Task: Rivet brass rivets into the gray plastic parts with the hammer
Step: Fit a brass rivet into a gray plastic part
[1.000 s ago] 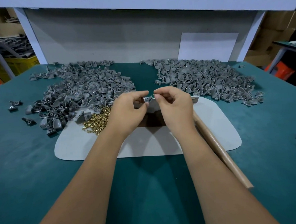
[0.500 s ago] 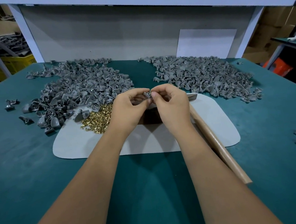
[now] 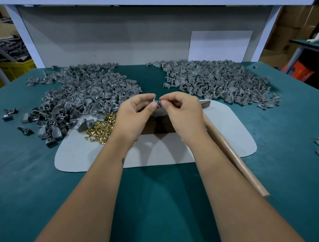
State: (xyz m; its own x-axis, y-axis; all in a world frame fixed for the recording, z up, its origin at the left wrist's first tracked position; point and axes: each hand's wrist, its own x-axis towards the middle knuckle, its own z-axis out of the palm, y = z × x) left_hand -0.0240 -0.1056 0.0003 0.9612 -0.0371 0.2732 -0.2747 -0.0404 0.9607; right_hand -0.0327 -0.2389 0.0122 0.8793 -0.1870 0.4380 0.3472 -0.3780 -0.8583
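Both hands are meeting over the pale mat point(image 3: 231, 134).
Left hand point(image 3: 134, 117) is pinching a gray plastic part point(image 3: 156, 102); right hand point(image 3: 182, 113) fingers point(image 3: 163, 102) are pinching a brass rivet point(image 3: 159, 102) against it.

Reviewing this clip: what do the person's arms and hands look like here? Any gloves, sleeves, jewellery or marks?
Both forearms are bare as far as the frame shows, with no sleeves in view. The left hand and right hand wear no gloves, and no rings, watch or bracelets show. Fingernails are short and unpainted. One small dark mark sits on the left forearm near the wrist; what it is cannot be told.
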